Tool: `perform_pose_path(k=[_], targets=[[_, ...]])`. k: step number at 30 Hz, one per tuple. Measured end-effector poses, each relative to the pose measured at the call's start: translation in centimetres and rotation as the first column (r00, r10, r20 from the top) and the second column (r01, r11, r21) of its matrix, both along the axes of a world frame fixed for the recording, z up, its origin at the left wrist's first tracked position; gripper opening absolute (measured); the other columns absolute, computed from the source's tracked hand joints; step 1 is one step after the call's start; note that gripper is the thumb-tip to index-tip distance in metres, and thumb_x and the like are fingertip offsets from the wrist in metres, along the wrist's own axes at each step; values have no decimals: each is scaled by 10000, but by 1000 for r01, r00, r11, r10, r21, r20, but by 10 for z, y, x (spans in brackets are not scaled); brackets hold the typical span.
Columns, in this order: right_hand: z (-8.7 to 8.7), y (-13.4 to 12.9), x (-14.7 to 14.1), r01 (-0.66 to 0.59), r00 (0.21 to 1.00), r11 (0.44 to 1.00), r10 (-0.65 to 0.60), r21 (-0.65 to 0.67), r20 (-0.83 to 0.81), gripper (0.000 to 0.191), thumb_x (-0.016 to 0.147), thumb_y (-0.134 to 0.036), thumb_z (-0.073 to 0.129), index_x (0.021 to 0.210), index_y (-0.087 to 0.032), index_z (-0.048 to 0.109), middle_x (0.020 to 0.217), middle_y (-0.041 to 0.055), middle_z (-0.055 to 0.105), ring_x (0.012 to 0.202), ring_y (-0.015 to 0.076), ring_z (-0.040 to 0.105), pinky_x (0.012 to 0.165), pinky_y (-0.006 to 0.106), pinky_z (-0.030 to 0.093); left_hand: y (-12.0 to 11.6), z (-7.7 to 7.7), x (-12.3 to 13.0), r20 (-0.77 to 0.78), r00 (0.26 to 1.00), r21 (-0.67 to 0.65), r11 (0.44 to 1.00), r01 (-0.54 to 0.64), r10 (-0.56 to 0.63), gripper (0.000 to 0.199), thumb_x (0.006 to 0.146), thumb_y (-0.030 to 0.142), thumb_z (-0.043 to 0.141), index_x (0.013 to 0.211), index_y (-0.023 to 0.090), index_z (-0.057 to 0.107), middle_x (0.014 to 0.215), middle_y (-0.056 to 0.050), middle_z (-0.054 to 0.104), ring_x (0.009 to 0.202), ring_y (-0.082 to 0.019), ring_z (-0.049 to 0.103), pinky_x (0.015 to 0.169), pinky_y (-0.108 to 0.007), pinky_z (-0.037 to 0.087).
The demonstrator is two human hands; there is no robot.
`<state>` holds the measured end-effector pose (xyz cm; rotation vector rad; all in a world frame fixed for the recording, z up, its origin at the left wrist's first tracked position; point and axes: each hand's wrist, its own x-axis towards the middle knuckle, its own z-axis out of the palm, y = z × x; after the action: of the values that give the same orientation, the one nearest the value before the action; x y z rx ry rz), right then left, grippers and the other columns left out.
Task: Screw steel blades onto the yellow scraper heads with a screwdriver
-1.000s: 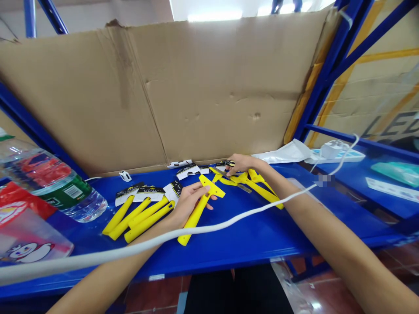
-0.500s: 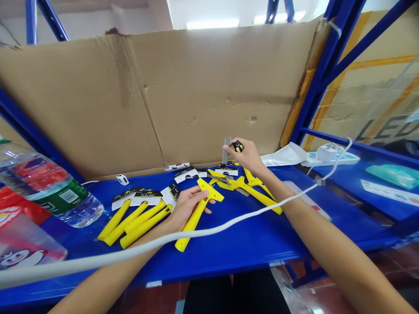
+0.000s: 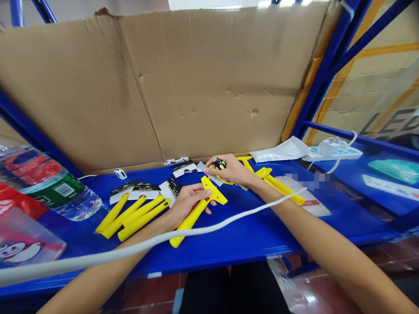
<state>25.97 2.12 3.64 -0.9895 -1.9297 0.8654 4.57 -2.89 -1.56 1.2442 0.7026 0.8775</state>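
Head view, person's two bare hands over a blue steel shelf (image 3: 229,244).

Left hand (image 3: 186,203): wrapped around the stem of a yellow plastic scraper (image 3: 194,220), just below its T-shaped head.
Left fingers (image 3: 207,192): together, clamped on the stem, tips reaching the underside of the head.
Scraper position: on the shelf, tilted across the front middle, handle end pointing toward the person, head just beside the right hand.

Right hand (image 3: 231,170): above the shelf, near the back edge, palm down.
Right fingers (image 3: 209,160): curled together, clamped on a black-and-yellow knob (image 3: 219,164); what the knob joins is hidden by the hand.

Left of the hands: four yellow handles (image 3: 132,217), side by side, angled, not touching the left hand.
Back of shelf: black-and-white card tags (image 3: 170,189) in a loose row, one just beside the left hand.
Right of the hands: more yellow scrapers (image 3: 278,183), partly on a printed sheet (image 3: 304,196).
White cable (image 3: 98,255): runs over the left forearm, clear of the fingers.
Far left: water bottle (image 3: 49,187), on its side.
Behind: cardboard sheet (image 3: 196,87), upright against the shelf's back edge.
Far right: white bag (image 3: 281,149) and power strip (image 3: 337,152).
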Motion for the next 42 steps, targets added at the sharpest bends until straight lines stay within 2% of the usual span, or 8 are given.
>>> perform_pose_path(k=[6,12,16,23,28,35,42], targets=[[-3,-3,-4,-62,998,998,63,7,-8,436,868,-611,810,982,-192,762,613,-49,595,466,91,492,467,239,381,1,1,-1,-6,1000,14,1000,-9,9,369,864,388,872,1107,117,813,1040,-166,811,836,-242,771,599,-280,620],[-4,-2,-2,-15,999,999,16,37,-33,423,893,-608,792,973,-194,767,611,-51,581,489,91,502,507,236,406,-2,4,0,0,1000,-19,1000,-20,20,326,859,368,877,1031,105,790,933,-150,792,792,-223,752,588,-275,618],[-6,0,-2,-35,999,998,35,44,-17,429,898,-612,786,980,-192,766,604,-51,584,482,93,509,502,238,402,-4,5,1,-9,1000,-30,999,-15,14,316,847,370,886,983,103,786,899,-154,796,759,-220,749,594,-280,614],[-8,2,-3,-43,998,997,45,61,-33,408,895,-586,805,966,-186,770,608,-54,585,475,84,495,473,230,380,-4,7,1,-16,1000,-35,999,-1,1,344,822,375,904,986,93,795,942,-161,795,797,-234,748,587,-285,613],[-11,4,-3,-93,995,992,95,88,-20,404,898,-571,806,971,-175,771,583,-67,572,443,81,486,453,229,365,-4,7,1,-19,1000,-25,1000,4,-4,350,840,371,892,1021,86,801,944,-159,796,794,-225,745,598,-283,624],[-11,3,-4,-130,992,991,129,42,12,439,895,-600,799,840,-176,701,551,-71,552,449,82,491,452,216,384,-3,7,3,-5,996,-26,996,-84,84,358,821,384,906,1000,90,808,907,-153,795,785,-231,761,595,-266,624],[-7,2,-2,-158,987,987,158,-18,12,441,870,-595,825,826,-180,682,561,-70,562,427,78,479,386,200,367,-1,3,1,17,998,1,998,-61,61,339,891,378,850,1077,98,810,985,-161,808,808,-223,766,616,-268,633]])
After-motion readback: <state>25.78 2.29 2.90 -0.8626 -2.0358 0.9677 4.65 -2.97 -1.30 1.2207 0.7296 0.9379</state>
